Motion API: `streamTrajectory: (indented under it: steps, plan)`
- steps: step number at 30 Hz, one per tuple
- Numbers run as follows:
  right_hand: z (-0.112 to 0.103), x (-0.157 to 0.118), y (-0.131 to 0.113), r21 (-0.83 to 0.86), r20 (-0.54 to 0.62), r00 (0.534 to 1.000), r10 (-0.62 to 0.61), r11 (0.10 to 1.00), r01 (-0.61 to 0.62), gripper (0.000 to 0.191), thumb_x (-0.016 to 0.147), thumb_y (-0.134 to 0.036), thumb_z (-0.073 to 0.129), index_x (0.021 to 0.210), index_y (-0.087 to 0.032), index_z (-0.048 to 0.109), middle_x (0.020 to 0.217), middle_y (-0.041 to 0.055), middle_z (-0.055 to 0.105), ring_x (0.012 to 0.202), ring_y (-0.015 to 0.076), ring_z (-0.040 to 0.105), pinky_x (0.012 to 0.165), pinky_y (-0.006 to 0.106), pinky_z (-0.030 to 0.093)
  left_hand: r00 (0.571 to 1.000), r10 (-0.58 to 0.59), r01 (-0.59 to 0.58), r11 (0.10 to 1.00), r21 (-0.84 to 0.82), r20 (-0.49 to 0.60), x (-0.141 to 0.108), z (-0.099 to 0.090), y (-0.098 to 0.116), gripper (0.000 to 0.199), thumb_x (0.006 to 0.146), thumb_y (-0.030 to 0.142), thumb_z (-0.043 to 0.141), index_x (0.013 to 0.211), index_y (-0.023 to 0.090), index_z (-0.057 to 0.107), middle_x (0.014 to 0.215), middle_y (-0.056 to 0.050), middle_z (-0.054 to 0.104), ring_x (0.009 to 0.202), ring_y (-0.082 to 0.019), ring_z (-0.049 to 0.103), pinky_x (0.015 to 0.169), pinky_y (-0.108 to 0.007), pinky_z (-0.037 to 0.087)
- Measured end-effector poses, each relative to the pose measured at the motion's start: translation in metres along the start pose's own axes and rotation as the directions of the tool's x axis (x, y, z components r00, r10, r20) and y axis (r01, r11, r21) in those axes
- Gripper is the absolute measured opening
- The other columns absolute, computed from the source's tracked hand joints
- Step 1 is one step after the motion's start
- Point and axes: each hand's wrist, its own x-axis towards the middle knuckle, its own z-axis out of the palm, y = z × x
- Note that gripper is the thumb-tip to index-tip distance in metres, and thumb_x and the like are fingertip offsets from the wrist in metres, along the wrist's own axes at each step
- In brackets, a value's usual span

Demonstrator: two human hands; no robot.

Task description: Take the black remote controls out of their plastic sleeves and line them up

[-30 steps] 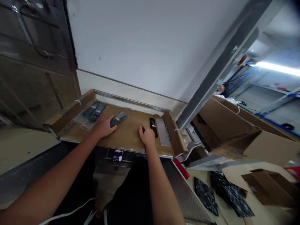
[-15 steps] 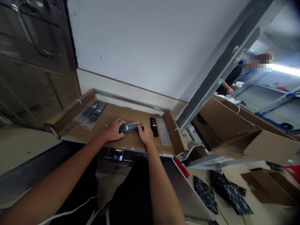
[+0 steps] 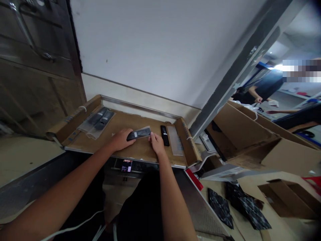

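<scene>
My left hand (image 3: 122, 140) is closed round the left end of a black remote control (image 3: 131, 135), which bears a small white label. A clear plastic bag (image 3: 145, 131) covers it and reaches past its right end. At that end, my right hand (image 3: 156, 143) pinches the bag's edge between thumb and fingers. Just right of this hand lies another black remote (image 3: 164, 135), without a visible bag. Beside it rests a flat clear bag (image 3: 176, 140). On the left of the cardboard-lined tray (image 3: 140, 150) lie bagged remotes (image 3: 101, 120), partly overlapping.
Cardboard walls (image 3: 187, 139) edge the tray, which stands against a white wall (image 3: 150, 50). Below its front edge a lit phone screen (image 3: 126, 165) shows. Large open cartons (image 3: 250, 134) stand at right, with people (image 3: 268, 83) behind. Black patterned bags (image 3: 220, 207) lie lower right.
The bagged remote has tilted, its right end now farther from me. My right fingers have shifted to a pinch at the bag's end. In the background, a person has moved right and another arm appears.
</scene>
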Motion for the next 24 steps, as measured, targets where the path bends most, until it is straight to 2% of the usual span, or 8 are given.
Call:
streamTrajectory:
  steps: [8,12,14,17,20,22,24]
  plan:
    - [0.001,0.003,0.006,0.011,-0.07,0.998,0.008,1.0,-0.007,0.045,0.092,-0.052,0.042,0.064,-0.02,0.057,0.063,-0.0013,0.056,0.065,0.0151,0.052,0.067,0.025,0.038,1.0,0.003,-0.002,1.0,0.029,-0.028,0.001,0.0,0.001,0.038,0.083,0.043,0.064,0.113,0.02,0.059,0.113,-0.008,0.067,0.105,-0.027,0.061,0.093,-0.039,0.047]
    - [0.001,0.007,-0.002,0.031,-0.14,0.989,0.054,0.998,-0.051,0.045,0.09,-0.052,0.042,0.063,-0.02,0.057,0.06,-0.0015,0.056,0.063,0.0149,0.051,0.064,0.025,0.037,0.998,0.001,0.006,0.995,0.098,-0.069,0.003,0.001,-0.001,0.038,0.082,0.034,0.063,0.116,0.018,0.059,0.117,-0.01,0.066,0.11,-0.028,0.059,0.098,-0.041,0.045]
    - [-0.001,0.011,-0.014,0.017,-0.147,0.989,0.03,0.999,-0.028,0.045,0.09,-0.053,0.042,0.065,-0.019,0.059,0.063,-0.0012,0.058,0.063,0.0147,0.052,0.064,0.025,0.037,0.996,-0.013,0.023,0.993,0.119,-0.083,0.004,0.002,-0.004,0.039,0.081,0.028,0.061,0.118,0.018,0.058,0.119,-0.01,0.065,0.112,-0.029,0.059,0.099,-0.042,0.045]
    - [-0.006,0.019,-0.043,-0.052,-0.145,0.987,-0.071,0.997,0.064,0.046,0.093,-0.051,0.04,0.071,-0.019,0.063,0.069,-0.0002,0.062,0.066,0.0146,0.054,0.064,0.024,0.037,0.994,-0.039,0.052,0.99,0.133,-0.101,0.004,0.002,-0.007,0.038,0.082,0.023,0.057,0.119,0.017,0.056,0.12,-0.011,0.065,0.111,-0.029,0.06,0.098,-0.041,0.046]
    - [-0.012,0.028,-0.076,-0.189,-0.157,0.974,-0.165,0.973,0.134,0.045,0.095,-0.048,0.041,0.071,-0.019,0.064,0.066,-0.0002,0.061,0.064,0.0145,0.051,0.064,0.025,0.035,0.99,-0.078,0.093,0.988,0.125,-0.12,0.003,0.0,-0.009,0.039,0.086,0.025,0.055,0.124,0.017,0.054,0.12,-0.012,0.066,0.108,-0.029,0.062,0.094,-0.041,0.048]
    - [-0.014,0.033,-0.096,-0.255,-0.095,0.97,-0.226,0.947,0.195,0.042,0.094,-0.046,0.045,0.068,-0.019,0.064,0.062,-0.0009,0.058,0.062,0.0142,0.05,0.063,0.026,0.033,0.985,-0.114,0.125,0.988,0.088,-0.128,0.002,-0.001,-0.009,0.043,0.088,0.028,0.053,0.129,0.018,0.051,0.12,-0.012,0.066,0.106,-0.029,0.063,0.091,-0.04,0.049]
    - [-0.016,0.037,-0.112,-0.291,-0.082,0.964,-0.254,0.931,0.22,0.041,0.094,-0.042,0.045,0.067,-0.019,0.063,0.06,-0.0014,0.056,0.061,0.0139,0.049,0.062,0.026,0.032,0.982,-0.133,0.142,0.989,0.052,-0.136,0.001,-0.002,-0.01,0.045,0.09,0.029,0.052,0.132,0.017,0.049,0.12,-0.013,0.066,0.107,-0.03,0.063,0.09,-0.04,0.049]
